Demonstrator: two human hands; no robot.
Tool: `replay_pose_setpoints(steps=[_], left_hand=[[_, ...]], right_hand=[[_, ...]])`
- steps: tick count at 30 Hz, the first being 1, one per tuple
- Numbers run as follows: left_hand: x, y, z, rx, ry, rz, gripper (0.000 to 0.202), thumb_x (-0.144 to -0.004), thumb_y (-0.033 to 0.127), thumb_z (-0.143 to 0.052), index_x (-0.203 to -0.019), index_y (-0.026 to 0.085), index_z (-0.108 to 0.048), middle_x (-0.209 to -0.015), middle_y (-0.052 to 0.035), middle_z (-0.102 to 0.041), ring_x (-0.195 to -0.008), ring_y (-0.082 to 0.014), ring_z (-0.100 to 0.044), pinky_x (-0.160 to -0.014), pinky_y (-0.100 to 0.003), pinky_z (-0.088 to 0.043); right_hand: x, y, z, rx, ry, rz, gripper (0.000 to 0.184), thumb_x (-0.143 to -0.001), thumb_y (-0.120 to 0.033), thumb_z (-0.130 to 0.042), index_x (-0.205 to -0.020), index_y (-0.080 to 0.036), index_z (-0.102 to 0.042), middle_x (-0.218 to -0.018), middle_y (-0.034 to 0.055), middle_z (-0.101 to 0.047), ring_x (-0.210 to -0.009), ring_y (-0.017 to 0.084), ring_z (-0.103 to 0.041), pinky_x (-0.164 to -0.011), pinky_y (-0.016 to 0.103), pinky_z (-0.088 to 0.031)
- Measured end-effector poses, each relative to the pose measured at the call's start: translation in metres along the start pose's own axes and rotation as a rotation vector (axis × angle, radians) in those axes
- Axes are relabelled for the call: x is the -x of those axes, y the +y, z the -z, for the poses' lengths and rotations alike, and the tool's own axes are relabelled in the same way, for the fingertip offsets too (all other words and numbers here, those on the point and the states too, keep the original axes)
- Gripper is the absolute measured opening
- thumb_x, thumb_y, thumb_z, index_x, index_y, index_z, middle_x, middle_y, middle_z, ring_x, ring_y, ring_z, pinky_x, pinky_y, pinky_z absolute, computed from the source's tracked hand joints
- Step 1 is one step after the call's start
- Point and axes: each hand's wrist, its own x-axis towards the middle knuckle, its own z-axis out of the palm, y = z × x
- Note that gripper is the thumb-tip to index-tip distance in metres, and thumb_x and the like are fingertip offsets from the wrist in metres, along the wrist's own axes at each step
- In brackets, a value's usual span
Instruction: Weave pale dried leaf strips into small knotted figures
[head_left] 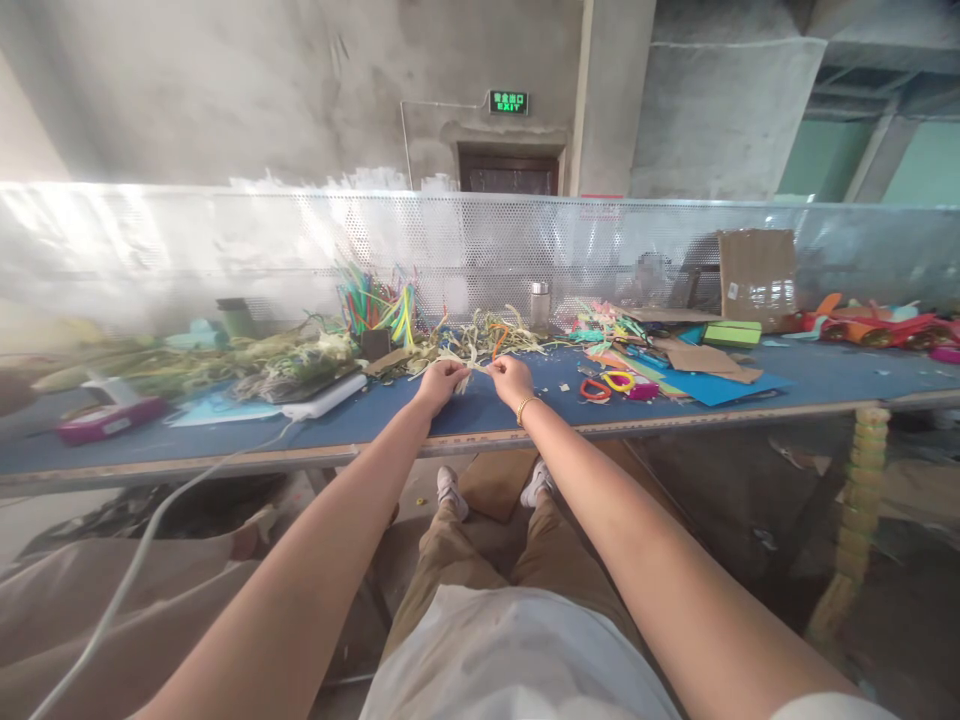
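My left hand point(440, 382) and my right hand point(511, 379) are stretched out side by side over the near part of the blue table point(390, 425). Both are closed in a pinch on a pale straw strip point(470, 366) that runs between them. A gold bracelet point(526, 405) circles my right wrist. Just beyond the hands lies a loose pile of straw strips point(480, 338). My legs and shoes show below the table edge.
Colored pipe cleaners point(375, 302) stand at the back. Dried green plant material point(225, 365) and a white power bank point(324, 398) with a cable lie left. Scissors point(609, 384), colored paper sheets point(705, 380), a small jar point(539, 303) and a cardboard box point(757, 275) sit right. A perforated screen point(150, 250) backs the table.
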Motion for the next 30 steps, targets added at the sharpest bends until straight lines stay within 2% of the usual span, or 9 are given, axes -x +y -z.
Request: replay_pose_setpoints(steps=[4,9,13,19,25,28,30], left_hand=[[-0.001,0.0,-0.001,0.078,-0.004,-0.024,0.027,-0.063,0.034,-0.075,-0.078,0.017,-0.059,-0.051,0.0057,-0.052,-0.042,-0.0068,-0.039,-0.046,-0.021,-0.029],[-0.003,0.0,-0.001,0.175,-0.055,-0.002,0.041,-0.06,0.035,-0.077,-0.092,0.016,-0.059,-0.064,0.0006,-0.063,-0.057,-0.012,-0.058,-0.055,-0.023,-0.041],[-0.002,0.0,0.0,0.141,-0.077,0.022,0.039,-0.061,0.044,-0.075,-0.082,0.014,-0.062,-0.069,-0.0032,-0.066,-0.066,-0.0148,-0.061,-0.063,-0.027,-0.045],[-0.001,0.001,0.001,-0.085,-0.128,-0.044,0.033,-0.068,0.046,-0.067,-0.065,0.013,-0.063,-0.059,-0.0028,-0.063,-0.052,-0.0106,-0.05,-0.055,-0.024,-0.039],[-0.002,0.004,-0.001,-0.091,-0.027,-0.027,0.034,-0.071,0.048,-0.063,-0.063,0.015,-0.059,-0.058,-0.0027,-0.062,-0.055,-0.0121,-0.053,-0.056,-0.025,-0.042],[0.0,0.005,-0.001,-0.147,-0.071,-0.012,0.035,-0.074,0.049,-0.058,-0.065,0.016,-0.059,-0.061,-0.0041,-0.064,-0.057,-0.0139,-0.056,-0.057,-0.025,-0.043],[0.002,0.009,0.004,-0.259,-0.1,0.008,0.039,-0.078,0.053,-0.052,-0.072,0.016,-0.061,-0.066,-0.0057,-0.067,-0.061,-0.0169,-0.06,-0.059,-0.027,-0.045]], right_hand=[[0.0,0.001,-0.002,-0.041,-0.031,0.04,0.014,-0.081,-0.031,-0.056,-0.074,-0.022,-0.065,-0.076,0.0009,-0.067,-0.07,0.015,-0.058,-0.065,0.024,-0.04],[0.0,0.003,-0.006,-0.101,-0.088,0.07,0.013,-0.082,-0.03,-0.056,-0.076,-0.021,-0.064,-0.074,-0.0008,-0.066,-0.068,0.013,-0.056,-0.064,0.022,-0.039],[0.0,0.001,-0.007,-0.091,-0.148,0.108,0.015,-0.083,-0.03,-0.055,-0.076,-0.02,-0.064,-0.073,-0.0007,-0.066,-0.067,0.012,-0.055,-0.063,0.022,-0.038],[0.004,-0.005,-0.004,-0.043,-0.259,0.135,0.024,-0.084,-0.037,-0.055,-0.071,-0.019,-0.063,-0.071,0.0003,-0.066,-0.067,0.012,-0.055,-0.065,0.022,-0.038],[0.006,-0.01,-0.006,-0.111,-0.327,0.161,0.024,-0.087,-0.032,-0.052,-0.07,-0.018,-0.063,-0.06,-0.0029,-0.061,-0.061,0.01,-0.054,-0.064,0.02,-0.038],[0.007,-0.01,-0.006,-0.069,-0.312,0.165,0.022,-0.086,-0.027,-0.051,-0.07,-0.018,-0.063,-0.063,-0.0019,-0.063,-0.063,0.011,-0.054,-0.065,0.021,-0.038],[0.008,-0.01,-0.005,-0.041,-0.286,0.146,0.021,-0.086,-0.024,-0.05,-0.071,-0.018,-0.063,-0.066,-0.0006,-0.064,-0.065,0.012,-0.055,-0.065,0.021,-0.038]])
